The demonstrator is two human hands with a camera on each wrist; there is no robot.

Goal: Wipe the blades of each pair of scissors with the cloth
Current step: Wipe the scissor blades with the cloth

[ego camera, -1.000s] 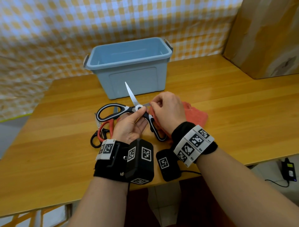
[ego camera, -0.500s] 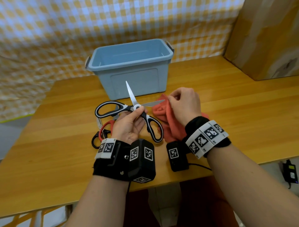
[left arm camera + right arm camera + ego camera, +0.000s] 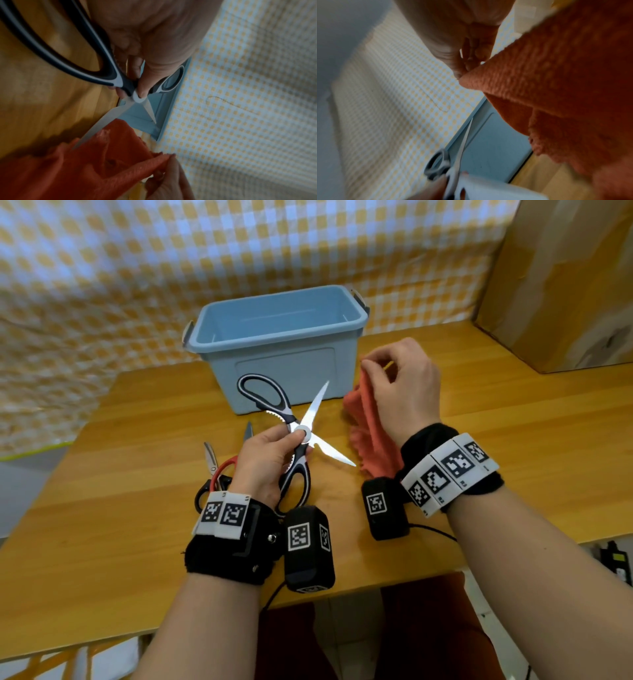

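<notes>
Since half a second ago my right hand point(image 3: 404, 385) has lifted the orange cloth point(image 3: 366, 426) off the blade, pinching its corner beside the blue bin point(image 3: 284, 344). My left hand point(image 3: 267, 460) grips the opened kitchen scissors point(image 3: 301, 436) at the pivot above the wooden table point(image 3: 102, 508); red-handled scissors point(image 3: 222, 470) lie beneath.

Shiny metal, nubbly cloth, varnished wood

The scissors point(image 3: 301, 436) have glossy steel blades and smooth black-and-grey plastic handles; the orange cloth point(image 3: 368, 436) is rough terry; the table point(image 3: 513, 440) is satin wood; the bin point(image 3: 284, 364) is matt plastic.
</notes>
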